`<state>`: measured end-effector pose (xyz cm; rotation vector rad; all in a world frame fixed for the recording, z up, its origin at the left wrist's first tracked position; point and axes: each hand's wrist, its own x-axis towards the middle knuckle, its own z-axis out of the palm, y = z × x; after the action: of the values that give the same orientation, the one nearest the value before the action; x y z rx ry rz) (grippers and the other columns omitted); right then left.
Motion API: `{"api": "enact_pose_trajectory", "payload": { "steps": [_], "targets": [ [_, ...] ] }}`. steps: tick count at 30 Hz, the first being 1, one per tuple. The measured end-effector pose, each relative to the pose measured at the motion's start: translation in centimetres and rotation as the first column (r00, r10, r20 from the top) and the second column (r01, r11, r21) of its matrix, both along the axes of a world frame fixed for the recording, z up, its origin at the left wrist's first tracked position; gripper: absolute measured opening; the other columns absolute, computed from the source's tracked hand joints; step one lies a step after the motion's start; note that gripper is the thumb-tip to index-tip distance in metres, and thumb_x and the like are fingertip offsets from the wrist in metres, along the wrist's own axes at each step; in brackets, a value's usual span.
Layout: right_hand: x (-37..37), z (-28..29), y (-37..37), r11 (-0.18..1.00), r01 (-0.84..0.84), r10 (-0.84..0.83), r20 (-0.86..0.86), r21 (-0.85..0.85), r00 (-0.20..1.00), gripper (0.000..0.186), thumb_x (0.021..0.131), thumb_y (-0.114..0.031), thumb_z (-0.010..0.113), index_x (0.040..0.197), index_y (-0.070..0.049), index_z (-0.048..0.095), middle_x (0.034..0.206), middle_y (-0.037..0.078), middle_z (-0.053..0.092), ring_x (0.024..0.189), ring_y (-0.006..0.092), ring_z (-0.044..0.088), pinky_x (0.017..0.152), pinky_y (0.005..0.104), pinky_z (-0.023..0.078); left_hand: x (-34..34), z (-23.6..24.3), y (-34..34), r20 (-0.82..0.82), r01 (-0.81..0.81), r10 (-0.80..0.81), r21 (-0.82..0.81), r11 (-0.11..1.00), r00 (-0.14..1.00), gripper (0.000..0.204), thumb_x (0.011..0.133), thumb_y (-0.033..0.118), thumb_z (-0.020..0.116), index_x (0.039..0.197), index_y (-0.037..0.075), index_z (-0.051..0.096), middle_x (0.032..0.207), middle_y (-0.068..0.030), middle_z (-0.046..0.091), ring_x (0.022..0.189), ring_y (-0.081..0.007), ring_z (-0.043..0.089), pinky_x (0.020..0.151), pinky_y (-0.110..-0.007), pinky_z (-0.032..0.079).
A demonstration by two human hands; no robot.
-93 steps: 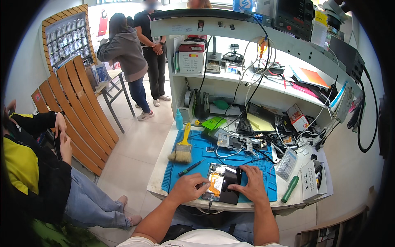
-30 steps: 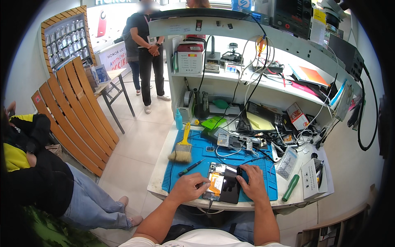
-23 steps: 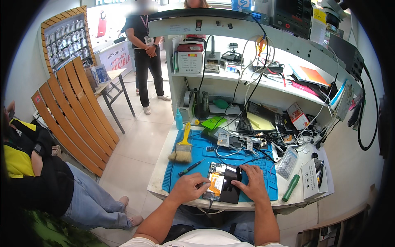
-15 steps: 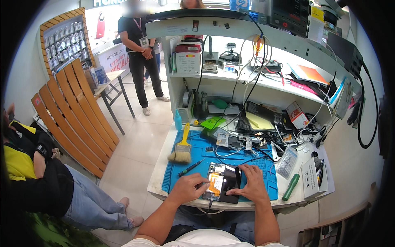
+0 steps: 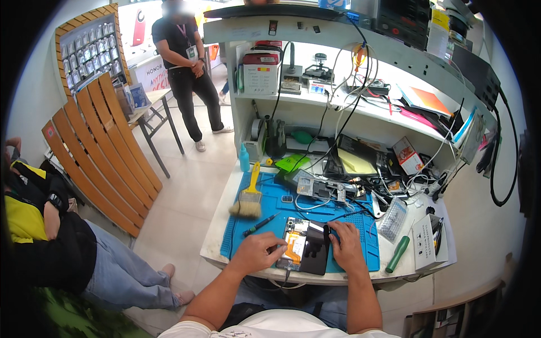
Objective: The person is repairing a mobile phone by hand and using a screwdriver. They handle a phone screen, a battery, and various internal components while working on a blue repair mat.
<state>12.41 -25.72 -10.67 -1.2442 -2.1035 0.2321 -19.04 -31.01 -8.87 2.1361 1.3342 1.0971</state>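
An opened phone (image 5: pixel 294 246) lies on the blue work mat, its inner parts and an orange flex cable showing. Its dark, glossy screen panel (image 5: pixel 316 253) is beside the exposed parts, on their right. My right hand (image 5: pixel 347 247) grips that panel by its right edge, thumb and fingers at the upper corner. Over the phone's left side, my left hand (image 5: pixel 258 252) is closed in a pinch near the orange flex cable; whatever sits between its fingertips is too small to make out. A charging-type cable (image 5: pixel 288 275) runs from the phone's lower edge.
Left of the phone lie a slim screwdriver (image 5: pixel 260 225) and a wide yellow-handled brush (image 5: pixel 248 203). A green-handled tool (image 5: pixel 398 254) and a white box (image 5: pixel 429 243) stand at the right. Disassembled parts and tangled cables (image 5: pixel 332 188) crowd behind. A seated person (image 5: pixel 51 225) is at the left.
My right thumb has drawn back from the panel's face to its right edge. My left hand stays nearly in place. The standing person's legs have shifted slightly in view.
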Motion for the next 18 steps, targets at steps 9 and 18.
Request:
{"api": "enact_pose_trajectory", "payload": {
  "steps": [9,18],
  "targets": [
    [-0.7,1.4,-0.5,1.000,0.028,-0.028,0.033,-0.013,0.999,0.062,0.086,-0.036,0.096,0.134,-0.004,0.074,0.136,0.014,0.075,0.129,0.0390,0.063,0.112,0.0525,0.047,-0.1,-0.2,0.0,0.023,0.003,-0.003,-0.008,1.000,1.000,0.017,0.100,0.024,0.085,0.106,0.008,0.087,0.085,-0.0078,0.073,0.067,-0.0240,0.071,0.062,-0.037,0.055],
    [-1.1,2.6,-0.9,1.000,0.009,-0.008,0.068,-0.015,0.998,0.093,0.065,-0.056,0.105,0.135,-0.003,0.076,0.140,0.016,0.074,0.133,0.0380,0.063,0.118,0.0517,0.047,-0.3,-0.3,-0.2,0.020,0.003,-0.003,0.003,1.000,1.000,0.017,0.100,0.025,0.083,0.105,0.009,0.086,0.091,-0.0080,0.076,0.076,-0.0286,0.074,0.068,-0.040,0.059]
  ]
}}
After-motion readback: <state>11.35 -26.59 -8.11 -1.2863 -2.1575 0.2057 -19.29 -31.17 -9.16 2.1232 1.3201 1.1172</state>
